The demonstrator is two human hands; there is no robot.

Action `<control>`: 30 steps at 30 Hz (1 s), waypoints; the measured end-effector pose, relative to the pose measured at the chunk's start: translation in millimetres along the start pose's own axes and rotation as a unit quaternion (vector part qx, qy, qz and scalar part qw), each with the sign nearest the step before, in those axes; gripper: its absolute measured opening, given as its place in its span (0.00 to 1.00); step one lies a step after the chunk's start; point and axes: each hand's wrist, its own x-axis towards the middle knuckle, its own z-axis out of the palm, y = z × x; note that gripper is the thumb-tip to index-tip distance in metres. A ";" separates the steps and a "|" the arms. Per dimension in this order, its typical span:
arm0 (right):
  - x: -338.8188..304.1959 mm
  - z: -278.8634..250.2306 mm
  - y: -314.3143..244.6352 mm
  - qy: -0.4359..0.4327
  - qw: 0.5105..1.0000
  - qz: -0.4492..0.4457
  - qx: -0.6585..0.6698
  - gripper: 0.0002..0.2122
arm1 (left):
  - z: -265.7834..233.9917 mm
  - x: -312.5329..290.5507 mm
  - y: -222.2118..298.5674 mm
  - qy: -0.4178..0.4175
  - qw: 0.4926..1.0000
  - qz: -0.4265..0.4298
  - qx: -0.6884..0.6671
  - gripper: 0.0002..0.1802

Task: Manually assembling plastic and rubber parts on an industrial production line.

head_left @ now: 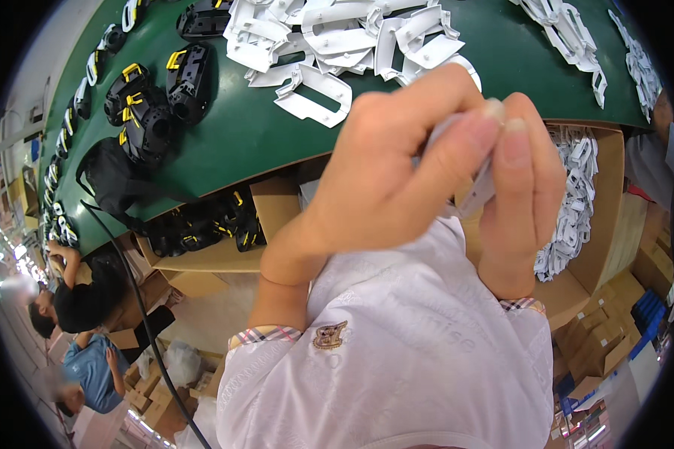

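Observation:
Close in front of me, both hands meet around a white plastic part (478,193), mostly hidden by my fingers. My left hand (397,165) is closed on it, thumb and index finger pinched at the upper end. On the other side, my right hand (523,176) has its fingers bent against the same part, fingertips touching those of the left. Behind them, a heap of white plastic frames (337,37) lies on the green table (254,127), with a single white frame (314,96) at its near edge.
Black housings with yellow clips (146,116) stand at the table's left, beside a black bag-like item (112,176). Below the table edge are a carton of black parts (202,228) and a carton of white parts (577,202). A black cable (138,299) hangs left; co-workers (97,367) are beyond.

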 end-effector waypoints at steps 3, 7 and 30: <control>1.1 -3.1 4.8 -0.045 0.997 0.042 -0.042 0.12 | -1.1 -0.2 -5.8 -0.012 0.999 -0.038 -0.024 0.10; -1.9 9.0 11.1 0.004 0.988 0.042 -0.148 0.12 | 12.3 0.1 -16.0 0.098 0.986 0.022 0.132 0.11; 1.2 7.4 28.7 0.021 0.997 0.061 0.030 0.13 | 14.5 4.6 -16.1 0.094 0.995 -0.007 0.030 0.08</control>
